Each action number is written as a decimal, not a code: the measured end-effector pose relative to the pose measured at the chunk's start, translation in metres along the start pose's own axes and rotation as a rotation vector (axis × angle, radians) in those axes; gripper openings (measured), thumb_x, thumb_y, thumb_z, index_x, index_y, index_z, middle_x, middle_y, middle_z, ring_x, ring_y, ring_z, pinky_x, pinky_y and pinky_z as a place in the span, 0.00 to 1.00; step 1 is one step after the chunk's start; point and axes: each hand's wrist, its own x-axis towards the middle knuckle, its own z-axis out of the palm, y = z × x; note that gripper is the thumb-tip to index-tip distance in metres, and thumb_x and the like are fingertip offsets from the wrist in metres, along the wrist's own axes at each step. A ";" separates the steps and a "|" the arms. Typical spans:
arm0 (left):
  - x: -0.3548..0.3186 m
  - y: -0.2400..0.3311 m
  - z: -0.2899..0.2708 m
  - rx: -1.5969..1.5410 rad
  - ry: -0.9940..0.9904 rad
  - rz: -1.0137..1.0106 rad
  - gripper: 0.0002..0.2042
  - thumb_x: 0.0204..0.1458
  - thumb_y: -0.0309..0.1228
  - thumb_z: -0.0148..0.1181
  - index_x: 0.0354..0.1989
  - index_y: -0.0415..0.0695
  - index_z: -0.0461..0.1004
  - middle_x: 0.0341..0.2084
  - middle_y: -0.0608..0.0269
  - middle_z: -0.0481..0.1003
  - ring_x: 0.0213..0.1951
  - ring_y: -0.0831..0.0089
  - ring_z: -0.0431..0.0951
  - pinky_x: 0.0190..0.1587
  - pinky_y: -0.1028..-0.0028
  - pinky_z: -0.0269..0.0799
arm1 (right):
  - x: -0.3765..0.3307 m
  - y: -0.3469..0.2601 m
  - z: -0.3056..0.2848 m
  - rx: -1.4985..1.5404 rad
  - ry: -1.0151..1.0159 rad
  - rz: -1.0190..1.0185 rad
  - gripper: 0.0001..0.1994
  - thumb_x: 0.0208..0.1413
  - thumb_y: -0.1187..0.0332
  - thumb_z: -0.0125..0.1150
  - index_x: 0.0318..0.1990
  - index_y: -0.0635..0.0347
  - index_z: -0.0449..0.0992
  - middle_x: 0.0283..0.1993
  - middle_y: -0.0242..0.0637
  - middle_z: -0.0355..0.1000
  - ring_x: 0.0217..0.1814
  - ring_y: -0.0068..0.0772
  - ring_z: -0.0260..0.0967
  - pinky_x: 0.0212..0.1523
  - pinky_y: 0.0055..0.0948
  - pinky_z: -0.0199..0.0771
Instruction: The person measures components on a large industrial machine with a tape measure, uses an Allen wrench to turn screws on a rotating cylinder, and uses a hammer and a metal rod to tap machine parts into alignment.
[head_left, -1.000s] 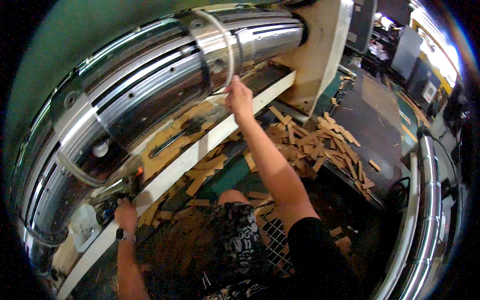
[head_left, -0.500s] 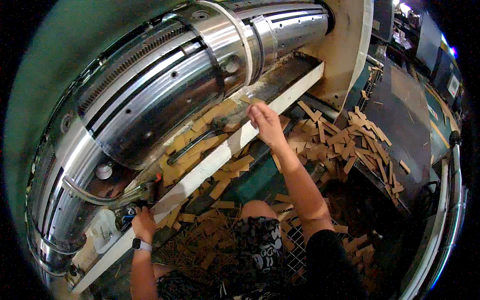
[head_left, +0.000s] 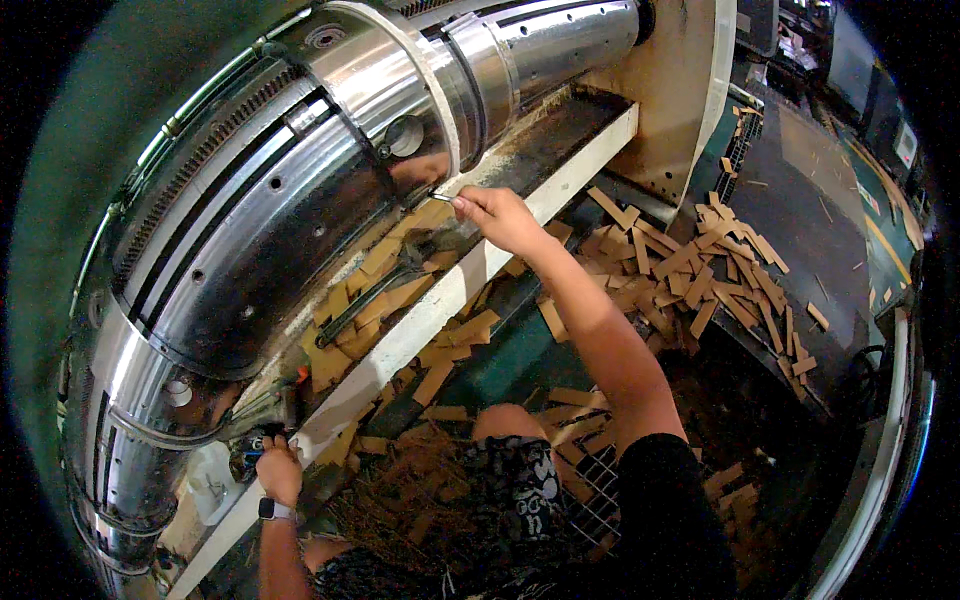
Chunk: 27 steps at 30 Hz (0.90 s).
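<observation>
- Head view: I watch from far off, and the right hand (head_left: pixel 505 222) has its thumb and finger pinching a small shiny piece (head_left: pixel 443 198).
- That piece pokes out just past those fingertips, near the low side of the big shiny roller (head_left: pixel 285 235); I cannot tell if they touch.
- Up and left of those fingers is a round hole (head_left: pixel 404 137) in the roller, and above them a pale band (head_left: pixel 438 100) curves around it.
- Down and left of them, a long dark tool (head_left: pixel 365 300) lies on brown card strips (head_left: pixel 430 285).
- The left hand (head_left: pixel 280 475) is at the white beam (head_left: pixel 425 325), its fingers by a dark lumpy thing (head_left: pixel 245 455). I cannot tell if they grip it.
- Left of those fingers sits a whitish tub (head_left: pixel 210 485).
- My guess is that the work is partway: the band is on the roller, but the small piece is not let go. How much is left, I cannot tell.
</observation>
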 end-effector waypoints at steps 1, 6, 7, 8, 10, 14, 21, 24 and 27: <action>0.000 0.000 0.000 0.009 -0.002 -0.004 0.11 0.49 0.34 0.51 0.33 0.38 0.65 0.35 0.44 0.67 0.24 0.52 0.72 0.23 0.61 0.68 | 0.003 0.000 -0.001 -0.036 0.008 -0.031 0.14 0.55 0.59 0.47 0.27 0.60 0.70 0.22 0.42 0.67 0.26 0.42 0.65 0.28 0.34 0.63; 0.004 0.009 -0.002 -0.003 0.054 0.006 0.11 0.49 0.35 0.50 0.32 0.38 0.65 0.36 0.44 0.68 0.25 0.51 0.72 0.26 0.58 0.68 | 0.012 -0.003 -0.024 -0.256 -0.058 -0.103 0.15 0.53 0.56 0.48 0.28 0.59 0.72 0.21 0.42 0.67 0.29 0.48 0.66 0.30 0.38 0.64; 0.006 0.010 0.000 0.010 0.014 -0.026 0.11 0.49 0.35 0.50 0.33 0.38 0.66 0.37 0.43 0.68 0.25 0.51 0.72 0.27 0.58 0.68 | 0.013 0.000 -0.024 -0.266 -0.005 -0.107 0.17 0.52 0.54 0.49 0.27 0.59 0.72 0.21 0.43 0.67 0.28 0.48 0.66 0.30 0.38 0.65; 0.006 0.005 0.003 0.024 -0.025 -0.056 0.11 0.49 0.34 0.49 0.33 0.38 0.66 0.37 0.42 0.68 0.26 0.50 0.73 0.27 0.58 0.68 | 0.016 0.005 -0.021 -0.277 0.049 -0.110 0.18 0.50 0.52 0.51 0.26 0.58 0.73 0.20 0.43 0.67 0.28 0.49 0.66 0.31 0.38 0.66; 0.002 -0.010 0.017 0.040 -0.048 -0.092 0.11 0.49 0.34 0.49 0.34 0.37 0.67 0.38 0.41 0.68 0.27 0.50 0.73 0.27 0.58 0.68 | 0.023 0.007 -0.016 -0.336 0.074 0.016 0.22 0.44 0.46 0.55 0.24 0.58 0.74 0.19 0.44 0.68 0.27 0.49 0.67 0.33 0.37 0.67; 0.002 -0.009 0.019 -0.012 -0.088 -0.119 0.10 0.47 0.31 0.50 0.35 0.38 0.67 0.39 0.41 0.68 0.27 0.50 0.73 0.27 0.58 0.69 | 0.021 0.004 -0.016 -0.374 0.238 0.128 0.29 0.31 0.39 0.61 0.19 0.63 0.75 0.18 0.47 0.68 0.24 0.47 0.68 0.35 0.36 0.66; 0.005 -0.003 0.016 -0.007 -0.064 -0.101 0.08 0.49 0.31 0.49 0.30 0.38 0.69 0.28 0.44 0.71 0.23 0.51 0.72 0.23 0.58 0.68 | -0.010 -0.001 0.024 -0.467 0.557 -0.043 0.18 0.44 0.55 0.58 0.19 0.62 0.68 0.18 0.45 0.65 0.24 0.48 0.64 0.29 0.39 0.62; -0.001 -0.018 0.021 -0.084 0.090 0.058 0.09 0.48 0.32 0.49 0.29 0.38 0.69 0.28 0.46 0.72 0.24 0.52 0.73 0.24 0.58 0.68 | -0.013 -0.004 0.023 -0.422 0.478 -0.006 0.16 0.46 0.57 0.56 0.20 0.62 0.67 0.19 0.45 0.65 0.24 0.48 0.64 0.29 0.41 0.63; -0.002 -0.008 0.015 -0.098 0.373 0.131 0.08 0.48 0.32 0.50 0.26 0.38 0.69 0.26 0.46 0.72 0.25 0.53 0.73 0.25 0.59 0.68 | -0.017 0.002 0.023 -0.461 0.432 -0.042 0.15 0.49 0.58 0.53 0.21 0.61 0.67 0.20 0.44 0.66 0.26 0.47 0.65 0.30 0.42 0.63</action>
